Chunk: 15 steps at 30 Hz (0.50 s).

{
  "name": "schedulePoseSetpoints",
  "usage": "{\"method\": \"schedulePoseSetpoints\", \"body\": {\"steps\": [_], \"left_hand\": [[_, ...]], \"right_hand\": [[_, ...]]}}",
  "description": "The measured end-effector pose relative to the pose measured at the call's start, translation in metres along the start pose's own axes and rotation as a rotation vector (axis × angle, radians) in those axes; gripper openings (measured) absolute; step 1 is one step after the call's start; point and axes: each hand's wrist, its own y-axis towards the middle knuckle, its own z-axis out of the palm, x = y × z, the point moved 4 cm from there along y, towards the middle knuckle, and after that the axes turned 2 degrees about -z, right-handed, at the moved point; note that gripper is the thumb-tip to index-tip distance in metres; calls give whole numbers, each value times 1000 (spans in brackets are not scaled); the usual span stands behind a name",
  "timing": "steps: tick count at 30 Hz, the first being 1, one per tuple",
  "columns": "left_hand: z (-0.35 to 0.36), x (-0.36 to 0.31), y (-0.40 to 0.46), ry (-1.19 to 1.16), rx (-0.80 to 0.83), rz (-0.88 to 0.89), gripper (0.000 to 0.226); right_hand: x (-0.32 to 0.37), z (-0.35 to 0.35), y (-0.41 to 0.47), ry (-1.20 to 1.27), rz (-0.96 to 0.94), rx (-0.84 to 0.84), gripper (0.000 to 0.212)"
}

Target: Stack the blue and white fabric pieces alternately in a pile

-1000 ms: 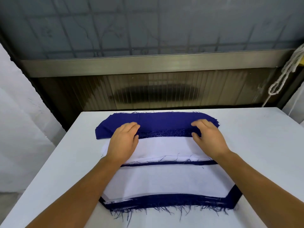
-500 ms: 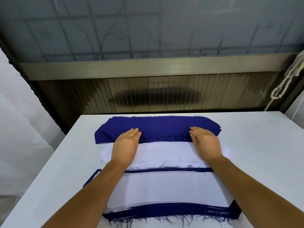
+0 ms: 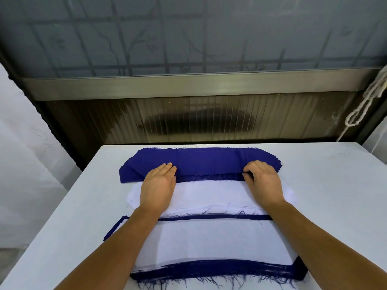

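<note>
The blue fabric stack (image 3: pixel 199 162) lies at the far side of the white tabletop (image 3: pixel 335 185), its frayed near edge turned to the person. Just in front of it, touching it, lies a stack of white fabric pieces (image 3: pixel 209 193). Nearer to the person is the mixed pile (image 3: pixel 209 241): a white piece is on top, and blue edges with loose threads show under it along the near side, at the left corner and as a thin blue line along the far edge. No brand, label or writing can be read on any fabric or on the tabletop.

The left hand (image 3: pixel 158 185) lies flat, palm down, with the fingers straight and close together. Its fingertips rest on the near edge of the blue fabric stack and the palm lies on the white fabric pieces; its grip is released and holds nothing. The right hand (image 3: pixel 262 182) is at the right part of the same blue edge. Its fingers are curled and the thumb meets them at the frayed edge, so this grip pinches the blue fabric there. Both forearms are bare and reach forward over the mixed pile.

Behind the tabletop stands a dark ribbed panel (image 3: pixel 209 120) under a metal rail (image 3: pixel 188 84), with frosted glass above. A white knotted rope (image 3: pixel 364 103) hangs at the right.
</note>
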Motion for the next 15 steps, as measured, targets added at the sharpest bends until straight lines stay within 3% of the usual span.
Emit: {"method": "schedulePoseSetpoints", "body": {"steps": [6,15], "left_hand": [[-10,-1,-2,-52,-161,29,22],[-15,16,-1,-303,-95,-92,13]], "right_hand": [[-5,0,0,49,-2,-48,17],[-3,-13,0,131,39,-48,14]]}}
